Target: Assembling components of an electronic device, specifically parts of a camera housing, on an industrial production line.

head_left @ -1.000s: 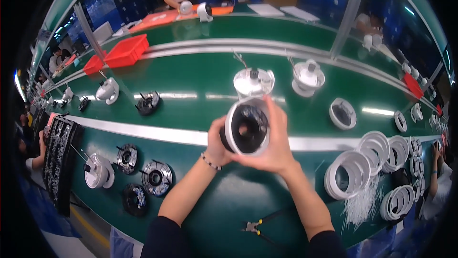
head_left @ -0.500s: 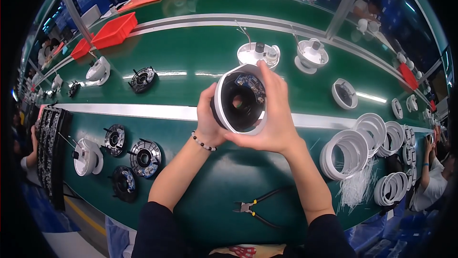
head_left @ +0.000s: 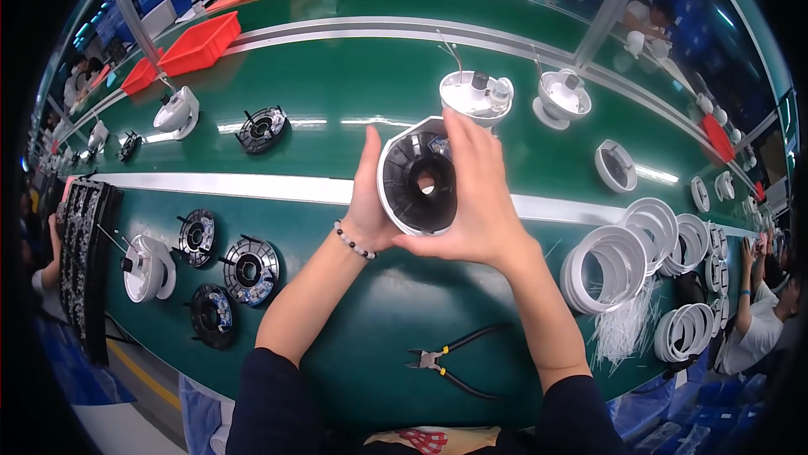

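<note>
Between my two hands, above the table, is a white ring housing (head_left: 391, 212) with a black round insert (head_left: 418, 190) seated inside it. The insert has a hole in its middle, and a bit of blue circuit board shows at its upper edge. My left hand (head_left: 370, 207) cups the ring's left side, its thumb pointing up. Around the right side wraps my right hand (head_left: 481, 194), fingers over the top rim and thumb along the bottom. Below them on the table lie cutting pliers (head_left: 431, 360) with black and yellow handles, jaws apart.
Several black round frames with circuit boards (head_left: 251, 272) and a white camera housing (head_left: 150, 270) lie at left. White rings (head_left: 602, 270) stand stacked at right beside clear strips (head_left: 624, 329). More white housings (head_left: 476, 95) sit on the green belt (head_left: 362, 76). Red bins (head_left: 199, 42) stand far left.
The held ring has turned, so its insert faces me more and less circuit board shows. My left thumb now stands up beside it. Parts on the belt have shifted right.
</note>
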`<act>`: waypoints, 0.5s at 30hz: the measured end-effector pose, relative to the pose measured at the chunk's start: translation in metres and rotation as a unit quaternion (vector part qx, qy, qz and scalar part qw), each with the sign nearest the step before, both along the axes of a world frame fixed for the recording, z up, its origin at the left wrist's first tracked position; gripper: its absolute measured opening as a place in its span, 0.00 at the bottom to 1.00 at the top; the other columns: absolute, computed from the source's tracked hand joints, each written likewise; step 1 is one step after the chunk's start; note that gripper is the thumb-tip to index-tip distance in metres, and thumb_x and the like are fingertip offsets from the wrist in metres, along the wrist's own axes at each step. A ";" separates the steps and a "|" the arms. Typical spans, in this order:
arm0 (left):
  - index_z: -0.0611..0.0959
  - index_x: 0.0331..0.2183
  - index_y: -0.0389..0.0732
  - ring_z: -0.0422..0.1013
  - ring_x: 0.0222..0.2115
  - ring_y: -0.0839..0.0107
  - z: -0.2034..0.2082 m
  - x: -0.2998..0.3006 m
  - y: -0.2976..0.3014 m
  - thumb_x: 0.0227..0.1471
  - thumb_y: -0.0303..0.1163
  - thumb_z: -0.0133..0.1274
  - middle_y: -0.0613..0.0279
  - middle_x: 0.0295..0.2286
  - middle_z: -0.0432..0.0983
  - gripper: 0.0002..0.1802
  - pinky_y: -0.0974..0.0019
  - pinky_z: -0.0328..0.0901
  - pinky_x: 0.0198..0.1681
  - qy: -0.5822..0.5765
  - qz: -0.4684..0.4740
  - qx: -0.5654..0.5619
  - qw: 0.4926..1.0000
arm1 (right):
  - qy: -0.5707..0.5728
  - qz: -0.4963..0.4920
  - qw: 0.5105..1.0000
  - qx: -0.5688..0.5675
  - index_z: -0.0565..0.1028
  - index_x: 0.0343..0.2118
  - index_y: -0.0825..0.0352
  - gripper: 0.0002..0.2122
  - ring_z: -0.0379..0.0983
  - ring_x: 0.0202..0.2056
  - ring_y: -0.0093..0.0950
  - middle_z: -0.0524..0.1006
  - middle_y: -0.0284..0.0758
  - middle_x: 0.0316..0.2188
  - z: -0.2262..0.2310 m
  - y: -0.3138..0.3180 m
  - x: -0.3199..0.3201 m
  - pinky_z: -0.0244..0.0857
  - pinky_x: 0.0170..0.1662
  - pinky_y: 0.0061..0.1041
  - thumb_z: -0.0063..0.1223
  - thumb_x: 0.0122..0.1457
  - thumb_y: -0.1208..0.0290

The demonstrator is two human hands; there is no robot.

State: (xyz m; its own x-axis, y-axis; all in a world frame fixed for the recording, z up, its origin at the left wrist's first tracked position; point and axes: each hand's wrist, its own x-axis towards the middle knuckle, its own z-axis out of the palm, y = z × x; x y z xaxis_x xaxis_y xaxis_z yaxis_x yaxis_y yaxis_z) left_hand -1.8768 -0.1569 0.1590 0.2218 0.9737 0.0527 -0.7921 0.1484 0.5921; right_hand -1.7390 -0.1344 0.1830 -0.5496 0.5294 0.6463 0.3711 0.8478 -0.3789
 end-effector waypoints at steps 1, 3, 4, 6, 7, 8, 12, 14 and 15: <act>0.67 0.48 0.41 0.67 0.39 0.72 0.001 -0.001 -0.001 0.49 0.65 0.24 0.60 0.38 0.70 0.41 0.67 0.67 0.41 -0.001 0.000 -0.001 1.000 | -0.001 0.000 1.000 -0.001 0.50 0.54 0.75 0.53 0.51 0.50 0.46 0.55 0.47 0.50 -0.001 0.001 0.000 0.49 0.51 0.41 0.67 0.22 0.58; 0.68 0.46 0.41 0.68 0.36 0.73 0.000 -0.002 0.000 0.51 0.62 0.28 0.61 0.36 0.71 0.36 0.68 0.68 0.39 0.011 -0.003 -0.025 1.000 | -0.013 0.030 0.999 -0.027 0.50 0.54 0.74 0.53 0.52 0.51 0.46 0.54 0.50 0.51 -0.004 0.004 0.002 0.47 0.53 0.40 0.66 0.23 0.54; 0.68 0.46 0.41 0.68 0.36 0.73 -0.001 -0.004 0.000 0.51 0.62 0.28 0.61 0.36 0.71 0.36 0.68 0.68 0.39 0.011 -0.002 -0.024 1.000 | -0.013 0.030 0.999 -0.026 0.50 0.54 0.74 0.53 0.52 0.51 0.46 0.54 0.50 0.51 -0.004 0.004 0.001 0.47 0.53 0.40 0.66 0.23 0.54; 0.70 0.44 0.41 0.69 0.33 0.73 -0.011 -0.010 0.002 0.52 0.56 0.33 0.62 0.34 0.72 0.30 0.68 0.68 0.37 -0.037 -0.033 -0.004 0.999 | -0.019 0.033 0.999 -0.015 0.51 0.54 0.72 0.52 0.52 0.50 0.47 0.54 0.49 0.51 -0.004 0.003 0.000 0.48 0.52 0.40 0.66 0.23 0.54; 0.72 0.41 0.40 0.70 0.32 0.73 -0.014 -0.013 0.002 0.51 0.51 0.37 0.62 0.34 0.72 0.26 0.68 0.68 0.36 -0.052 -0.057 0.012 0.997 | -0.018 0.033 0.999 -0.016 0.51 0.54 0.72 0.52 0.52 0.50 0.47 0.54 0.49 0.51 -0.005 0.002 -0.001 0.48 0.52 0.40 0.66 0.23 0.54; 0.72 0.41 0.40 0.70 0.32 0.73 -0.015 -0.016 0.001 0.51 0.51 0.37 0.62 0.34 0.72 0.26 0.68 0.68 0.36 -0.051 -0.058 0.012 0.997 | -0.011 0.038 0.999 0.003 0.52 0.53 0.71 0.51 0.52 0.51 0.46 0.54 0.47 0.51 -0.006 0.000 -0.002 0.49 0.51 0.40 0.65 0.22 0.55; 0.71 0.43 0.41 0.71 0.33 0.68 -0.006 -0.016 -0.004 0.50 0.56 0.32 0.59 0.34 0.73 0.31 0.64 0.69 0.38 -0.038 -0.044 -0.027 0.998 | -0.016 0.070 0.997 0.019 0.54 0.53 0.68 0.50 0.52 0.51 0.45 0.55 0.45 0.50 -0.006 0.003 -0.002 0.50 0.49 0.39 0.65 0.21 0.55; 0.72 0.43 0.41 0.71 0.33 0.68 -0.001 -0.015 -0.004 0.50 0.56 0.31 0.59 0.34 0.73 0.32 0.65 0.69 0.37 -0.024 -0.040 -0.064 0.997 | -0.024 0.088 0.996 0.022 0.54 0.53 0.68 0.50 0.52 0.51 0.45 0.55 0.45 0.50 -0.006 0.006 0.000 0.50 0.49 0.39 0.65 0.21 0.54; 0.72 0.43 0.41 0.71 0.33 0.68 0.001 -0.015 -0.003 0.50 0.56 0.31 0.59 0.34 0.73 0.32 0.65 0.69 0.37 -0.024 -0.040 -0.064 0.997 | -0.020 0.099 0.995 0.022 0.54 0.53 0.68 0.51 0.52 0.51 0.46 0.55 0.45 0.50 -0.008 0.008 0.000 0.50 0.49 0.39 0.65 0.21 0.54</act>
State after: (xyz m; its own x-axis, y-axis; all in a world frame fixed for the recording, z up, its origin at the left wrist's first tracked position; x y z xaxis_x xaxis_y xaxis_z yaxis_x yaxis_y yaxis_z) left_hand -1.8919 -0.1604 0.1596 0.2995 0.9523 -0.0588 -0.8014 0.2845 0.5261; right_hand -1.7389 -0.1262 0.1751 -0.6666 0.3803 0.6412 0.2095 0.9210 -0.3284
